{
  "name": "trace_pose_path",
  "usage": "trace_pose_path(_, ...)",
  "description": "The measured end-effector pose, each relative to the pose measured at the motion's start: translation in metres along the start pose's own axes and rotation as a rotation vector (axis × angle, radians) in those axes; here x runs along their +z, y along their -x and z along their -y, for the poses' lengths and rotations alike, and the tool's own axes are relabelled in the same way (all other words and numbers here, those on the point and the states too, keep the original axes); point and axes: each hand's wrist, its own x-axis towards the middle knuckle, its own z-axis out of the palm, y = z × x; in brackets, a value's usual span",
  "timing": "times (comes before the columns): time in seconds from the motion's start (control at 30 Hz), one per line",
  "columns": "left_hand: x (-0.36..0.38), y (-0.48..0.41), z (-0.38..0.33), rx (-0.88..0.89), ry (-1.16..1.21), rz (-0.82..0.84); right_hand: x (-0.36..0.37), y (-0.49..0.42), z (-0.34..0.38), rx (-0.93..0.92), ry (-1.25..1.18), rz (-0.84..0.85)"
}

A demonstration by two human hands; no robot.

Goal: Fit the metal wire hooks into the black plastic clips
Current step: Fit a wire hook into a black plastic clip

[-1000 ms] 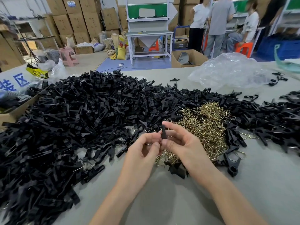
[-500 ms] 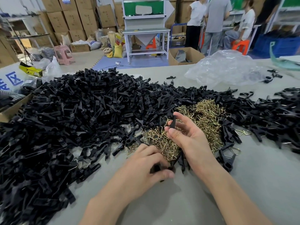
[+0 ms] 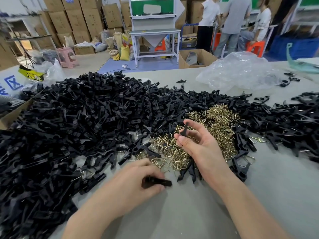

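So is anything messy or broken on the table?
Nothing looks broken. The only strays are a few black clips lying alone on the table, away from the big pile, near the clear plastic bag.

A slim black plastic clip (image 3: 184, 130) is standing upright, pinched between the thumb and fingers of my right hand (image 3: 198, 144). It is hovering over the tangled heap of brass-coloured wire hooks (image 3: 219, 118). A second clip (image 3: 158, 182) is lying level in the grip of my left hand (image 3: 136, 185), its end poking out to the right. A large pile of loose clips (image 3: 82, 121) is sprawling left of and behind the hooks.
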Motion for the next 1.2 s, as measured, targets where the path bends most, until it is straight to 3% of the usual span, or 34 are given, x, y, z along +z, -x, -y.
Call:
trace_pose_path(0.1, 0.002, -0.005, -0.005, -0.038, 0.076, -0.138, 0.000, 0.000, 0.001, 0.003, 0.031, 0.011)
trace_pose_path(0.23, 0.000, -0.011, -0.016, -0.135, 0.632, -0.533, 0.004, 0.003, 0.003, -0.014, 0.087, 0.057)
trace_pose_path(0.33, 0.003, -0.015, -0.025, -0.147, 0.940, -0.580, 0.011, 0.007, 0.003, -0.017, 0.101, 0.104)
trace_pose_path(0.43, 0.011, -0.019, -0.029, -0.173, 1.091, -0.620, 0.016, 0.009, 0.001, -0.013, 0.092, 0.161)
trace_pose_path(0.9, 0.028, -0.028, -0.037, -0.211, 1.084, -0.622, 0.018, 0.009, -0.002, -0.018, 0.072, 0.140)
trace_pose_path(1.2, 0.025, -0.023, -0.042, -0.090, 0.881, -0.645, 0.013, 0.007, 0.001, -0.007, 0.046, 0.133)
